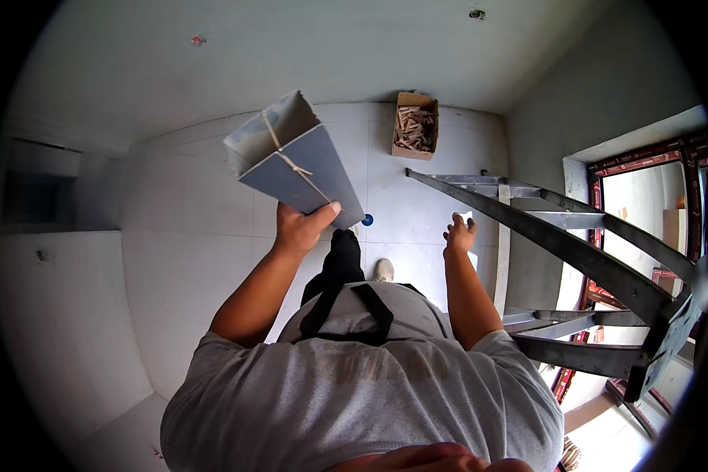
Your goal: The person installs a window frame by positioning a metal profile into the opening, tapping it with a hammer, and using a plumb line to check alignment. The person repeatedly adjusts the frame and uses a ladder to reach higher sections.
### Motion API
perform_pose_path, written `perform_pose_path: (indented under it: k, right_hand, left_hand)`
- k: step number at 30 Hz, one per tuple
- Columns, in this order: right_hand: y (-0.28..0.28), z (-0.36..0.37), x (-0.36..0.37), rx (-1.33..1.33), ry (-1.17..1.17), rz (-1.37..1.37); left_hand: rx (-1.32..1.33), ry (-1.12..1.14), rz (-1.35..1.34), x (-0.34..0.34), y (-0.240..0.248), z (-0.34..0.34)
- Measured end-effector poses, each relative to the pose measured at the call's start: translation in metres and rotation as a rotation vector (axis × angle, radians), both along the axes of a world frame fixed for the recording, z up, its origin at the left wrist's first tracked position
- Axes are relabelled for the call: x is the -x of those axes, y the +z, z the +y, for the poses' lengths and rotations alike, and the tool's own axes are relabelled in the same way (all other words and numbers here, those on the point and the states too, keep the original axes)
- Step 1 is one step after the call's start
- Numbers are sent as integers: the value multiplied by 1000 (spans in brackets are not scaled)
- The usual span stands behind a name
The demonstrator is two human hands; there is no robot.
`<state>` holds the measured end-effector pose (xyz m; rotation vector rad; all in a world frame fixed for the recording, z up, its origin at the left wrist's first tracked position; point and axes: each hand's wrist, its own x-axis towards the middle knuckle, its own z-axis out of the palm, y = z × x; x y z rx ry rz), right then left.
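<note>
My left hand (303,228) grips a long, hollow three- or four-sided casing of grey board (313,169) near its lower end. The casing tilts up and to the left, its wide mouth open and its rim rough. A pale cord (295,167) is tied around it with a knot on the near face. Apart from it, my right hand (459,234) is held out over the floor to the right, fingers loosely curled and spread. A small white patch shows just behind its fingertips; I cannot tell if it is an object or light.
A metal stepladder (543,228) stands close on my right. Against the far wall sits a cardboard box (415,149) of brownish strips. A small blue disc (367,220) lies on the tiled floor (189,200) by my feet. Red-taped window frames (594,197) line the right.
</note>
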<state>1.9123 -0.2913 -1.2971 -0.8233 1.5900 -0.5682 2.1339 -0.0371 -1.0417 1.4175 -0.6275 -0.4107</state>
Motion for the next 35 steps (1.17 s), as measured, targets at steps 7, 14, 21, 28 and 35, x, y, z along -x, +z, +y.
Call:
perform_pose_path:
  k: [7,14,21,28,35]
  right_hand:
    - [45,-50,2,674,24,-96]
    - [60,-27,12,591,120,234]
    - [81,-25,-10,497,23,113]
    - [88,-19,-32,414,-172,87]
    - [90,-20,-45,379,-200,118]
  left_hand:
    - [-40,-172,65,-125,-103,-212]
    - [-189,-266,106,-218,-276,-371]
    - [-296,-130,103,-271,-455,-465]
    - [-323,-241,198,-295,-594,-517]
    - [-462,-287,380,-323,-658,-576]
